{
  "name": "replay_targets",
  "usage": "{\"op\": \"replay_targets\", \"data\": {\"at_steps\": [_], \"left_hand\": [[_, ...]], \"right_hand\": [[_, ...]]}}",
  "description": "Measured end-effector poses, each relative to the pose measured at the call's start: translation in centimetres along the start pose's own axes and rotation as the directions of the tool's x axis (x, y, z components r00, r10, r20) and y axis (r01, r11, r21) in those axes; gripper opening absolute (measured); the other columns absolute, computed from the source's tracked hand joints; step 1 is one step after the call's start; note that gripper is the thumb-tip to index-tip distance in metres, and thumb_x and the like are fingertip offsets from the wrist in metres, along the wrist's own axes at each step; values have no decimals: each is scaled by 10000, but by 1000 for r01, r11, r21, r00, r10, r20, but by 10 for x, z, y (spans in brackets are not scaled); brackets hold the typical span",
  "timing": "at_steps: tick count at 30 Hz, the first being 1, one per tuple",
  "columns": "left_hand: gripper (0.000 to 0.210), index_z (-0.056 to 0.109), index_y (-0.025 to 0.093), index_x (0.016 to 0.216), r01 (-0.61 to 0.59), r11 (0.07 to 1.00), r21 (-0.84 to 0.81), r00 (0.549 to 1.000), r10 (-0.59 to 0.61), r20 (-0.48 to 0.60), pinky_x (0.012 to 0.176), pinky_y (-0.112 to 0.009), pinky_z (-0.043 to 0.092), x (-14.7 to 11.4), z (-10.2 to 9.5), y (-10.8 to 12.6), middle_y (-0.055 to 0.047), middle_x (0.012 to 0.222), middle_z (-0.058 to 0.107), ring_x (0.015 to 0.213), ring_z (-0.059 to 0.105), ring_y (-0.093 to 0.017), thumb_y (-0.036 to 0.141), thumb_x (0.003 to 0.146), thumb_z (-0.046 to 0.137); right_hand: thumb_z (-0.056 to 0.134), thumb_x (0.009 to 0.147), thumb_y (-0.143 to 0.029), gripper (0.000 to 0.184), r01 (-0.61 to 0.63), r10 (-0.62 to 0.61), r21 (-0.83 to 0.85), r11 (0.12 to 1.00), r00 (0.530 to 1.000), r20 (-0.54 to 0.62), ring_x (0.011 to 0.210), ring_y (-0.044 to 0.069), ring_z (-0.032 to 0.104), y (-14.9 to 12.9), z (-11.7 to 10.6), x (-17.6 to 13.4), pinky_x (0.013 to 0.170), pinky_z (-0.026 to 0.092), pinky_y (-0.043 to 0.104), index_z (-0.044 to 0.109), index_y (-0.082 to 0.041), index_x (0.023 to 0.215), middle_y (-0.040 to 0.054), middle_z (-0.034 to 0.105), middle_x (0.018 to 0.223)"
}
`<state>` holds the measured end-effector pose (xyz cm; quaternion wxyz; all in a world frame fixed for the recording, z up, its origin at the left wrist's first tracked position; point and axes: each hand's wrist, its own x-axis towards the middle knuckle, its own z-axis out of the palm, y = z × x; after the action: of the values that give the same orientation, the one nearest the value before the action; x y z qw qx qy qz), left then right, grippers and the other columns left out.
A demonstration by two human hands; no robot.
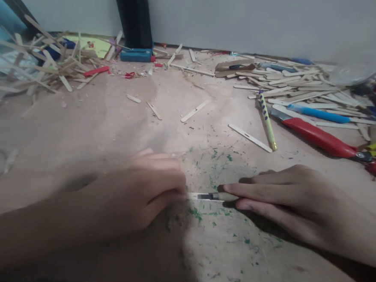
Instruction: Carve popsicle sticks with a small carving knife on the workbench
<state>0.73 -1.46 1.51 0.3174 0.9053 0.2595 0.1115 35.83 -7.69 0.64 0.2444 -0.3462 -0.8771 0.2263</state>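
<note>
My right hand (pixel 287 199) is closed around a small craft knife (pixel 212 196), its thumb and fingers stretched along the short handle. The blade points left and lies flat over a pale popsicle stick (pixel 192 196) on the tabletop. At the stick's left end, my left hand (pixel 156 184) is closed with its fingertips pressed down on the wood; that end is hidden beneath them. Green shavings (pixel 197 214) are scattered around both hands. Beyond the right hand lie a slotted popsicle stick (pixel 249 137) and a yellow pencil with dark spots (pixel 267 118).
A heap of popsicle sticks (pixel 295 86) spreads at the back right, with a red-handled knife (pixel 320 135) and a blue pen (pixel 318 113). More sticks (pixel 58 63) pile up at the back left. A dark post (pixel 134 17) stands by a blue block (pixel 136 55).
</note>
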Motion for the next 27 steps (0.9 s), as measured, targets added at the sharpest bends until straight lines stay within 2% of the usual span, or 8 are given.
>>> {"op": "replay_targets", "data": {"at_steps": [6, 13, 16, 19, 23, 27], "left_hand": [[269, 797, 250, 1040, -11, 1000, -14, 1000, 11, -6, 861, -346, 481, 2, 0, -1, 27, 964, 806, 897, 709, -191, 145, 1245, 659], [274, 807, 251, 1046, -16, 1000, -2, 1000, 16, -7, 867, -337, 480, 2, 0, 0, 32, 968, 807, 899, 716, -187, 127, 1234, 652], [270, 804, 249, 1038, -12, 1000, 17, 1000, 12, -3, 869, -336, 483, 2, 1, 0, 34, 972, 814, 901, 728, -187, 113, 1225, 666], [279, 807, 252, 1040, -20, 999, 29, 1000, 19, 3, 868, -338, 485, 1, 1, 0, 38, 967, 813, 891, 736, -187, 84, 1210, 663], [277, 807, 253, 1053, -34, 999, 20, 999, 34, -8, 874, -344, 487, 0, -1, 1, 35, 981, 824, 898, 739, -194, 74, 1210, 665], [284, 799, 253, 1040, -35, 999, 10, 999, 35, -23, 859, -337, 490, -1, -1, 0, 29, 982, 824, 895, 732, -193, 82, 1230, 674]], "right_hand": [[544, 1414, -457, 445, -3, 2, 9, 1000, 1000, 21, 897, 217, 1004, -3, 1, 5, 698, 759, 252, 941, -255, 1415, 45, 1002, 1059], [540, 1410, -431, 455, -13, 15, -54, 998, 999, 29, 931, 236, 1004, -7, 0, 0, 700, 761, 289, 943, -233, 1487, 124, 1023, 1264], [581, 1387, -338, 394, -17, 18, -45, 999, 999, 37, 837, 209, 955, -7, -3, 2, 674, 729, 292, 937, -245, 1527, 97, 1007, 1157], [552, 1385, -278, 401, 2, -2, -10, 1000, 1000, 28, 771, 178, 907, -7, -4, 2, 669, 698, 266, 925, -207, 1514, 78, 972, 1060], [525, 1395, -332, 430, -22, 21, 24, 999, 1000, 21, 850, 225, 946, -4, -3, -1, 688, 720, 289, 923, -225, 1521, 107, 987, 1118], [552, 1394, -310, 399, -9, 8, 26, 1000, 999, 47, 787, 180, 903, -1, 0, -3, 671, 681, 262, 882, -254, 1611, 59, 948, 1054]]}}
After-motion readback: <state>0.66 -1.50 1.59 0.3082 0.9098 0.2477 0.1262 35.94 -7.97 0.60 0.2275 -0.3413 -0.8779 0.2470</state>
